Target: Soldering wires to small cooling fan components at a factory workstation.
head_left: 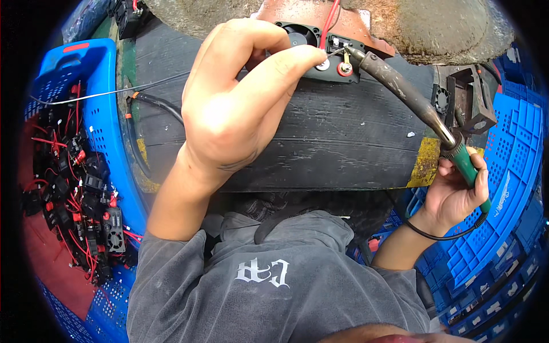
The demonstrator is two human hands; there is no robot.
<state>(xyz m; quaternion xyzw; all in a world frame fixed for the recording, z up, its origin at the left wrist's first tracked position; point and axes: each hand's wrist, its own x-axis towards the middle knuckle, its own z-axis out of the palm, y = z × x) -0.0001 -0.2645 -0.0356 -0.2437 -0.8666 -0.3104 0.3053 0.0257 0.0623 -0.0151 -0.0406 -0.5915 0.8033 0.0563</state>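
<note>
Small fan module (320, 54) at counter's (343, 137) far edge: light, rigid, delicate. Left hand (240, 108) fingers pinch its frame; right hand (457, 191) fingers wrap soldering iron (412, 97) handle, tip on terminal.

Small black square cooling fan (320, 54) with red wires, and green-handled soldering iron (409, 94).
The fan lies flat at the far edge of the dark work surface, a red terminal at its near corner. The iron's long, dark, grimy barrel slants up-left from its green grip, its tip touching the fan's terminal corner.
</note>
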